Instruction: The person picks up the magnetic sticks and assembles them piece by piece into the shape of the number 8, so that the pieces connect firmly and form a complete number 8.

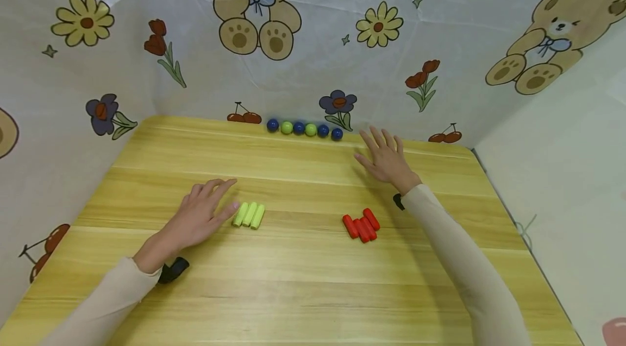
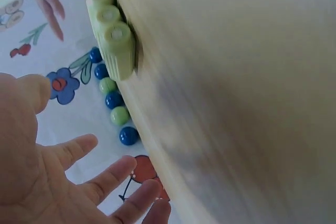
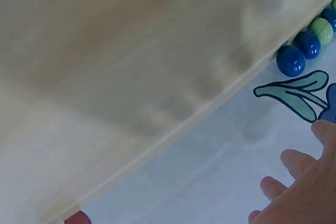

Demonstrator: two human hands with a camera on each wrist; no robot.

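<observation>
My left hand [image 1: 193, 221] is over the wooden table [image 1: 303, 281], just beside three light green sticks [image 1: 250, 214], and its fingers [image 2: 110, 179] are apart, holding nothing. In the head view my thumb [image 1: 227, 213] seems almost to touch them, but the left wrist view shows a clear gap. This view also shows the round ends of the sticks, while the head view shows their long sides, lying in a row.

My right hand [image 1: 386, 162] is near the back edge of the table, to the right of a row of six balls [image 1: 299, 127], four dark blue and two green. It does not touch them; its fingers are also spread, with nothing between them. The right wrist view catches only the nearest end of this row, beside green leaves [image 3: 311, 81] printed on the pale cloth [image 1: 303, 77], but the left wrist view shows all six balls. The four red sticks [image 1: 362, 231] appear only in the head view, side by side but not quite even, closer to me than my right hand.
</observation>
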